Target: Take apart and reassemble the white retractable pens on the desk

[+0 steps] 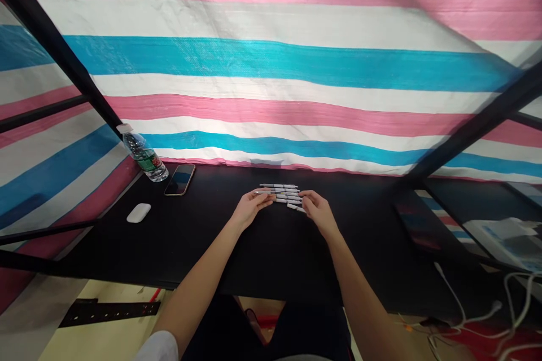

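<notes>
Several slim white pens lie side by side in a small stack of rows on the black table, pointing left to right. At their left ends is my left hand, its fingers closed around the end of a pen, whose tip shows above the fingers. My right hand is at the right ends, thumb and fingertips pinched on a pen there. The nearest pen lies slightly tilted, its right end close to my right fingers. My fingers partly hide the pen ends.
A water bottle leans at the back left, near a phone and a white earbud case. Black frame bars and a striped sheet enclose the table. White cables hang at the lower right.
</notes>
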`<state>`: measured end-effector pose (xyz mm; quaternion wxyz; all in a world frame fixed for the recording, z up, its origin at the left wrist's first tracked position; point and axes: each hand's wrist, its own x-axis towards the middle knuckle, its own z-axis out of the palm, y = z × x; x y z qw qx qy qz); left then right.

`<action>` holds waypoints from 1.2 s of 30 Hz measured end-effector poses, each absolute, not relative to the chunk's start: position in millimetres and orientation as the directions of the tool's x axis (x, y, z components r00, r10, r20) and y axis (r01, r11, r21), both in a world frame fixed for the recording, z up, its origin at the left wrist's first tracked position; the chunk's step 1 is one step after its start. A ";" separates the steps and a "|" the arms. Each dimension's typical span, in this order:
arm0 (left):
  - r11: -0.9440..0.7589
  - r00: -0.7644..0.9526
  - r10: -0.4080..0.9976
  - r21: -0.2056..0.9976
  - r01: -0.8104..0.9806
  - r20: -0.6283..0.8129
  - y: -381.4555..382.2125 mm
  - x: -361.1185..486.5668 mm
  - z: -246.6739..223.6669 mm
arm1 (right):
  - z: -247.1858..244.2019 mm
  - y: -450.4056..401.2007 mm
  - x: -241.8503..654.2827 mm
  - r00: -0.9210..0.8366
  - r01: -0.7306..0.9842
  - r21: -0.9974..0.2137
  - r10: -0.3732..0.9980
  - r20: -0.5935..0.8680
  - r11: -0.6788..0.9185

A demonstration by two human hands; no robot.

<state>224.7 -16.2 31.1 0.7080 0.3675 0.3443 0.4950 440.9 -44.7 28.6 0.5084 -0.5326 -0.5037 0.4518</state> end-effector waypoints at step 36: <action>0.210 0.226 0.969 0.830 -0.517 -0.104 -13.7 222.7 30.9 | 28.8 -38.9 449.3 0.035 -0.491 -0.853 0.975 -0.220 -0.175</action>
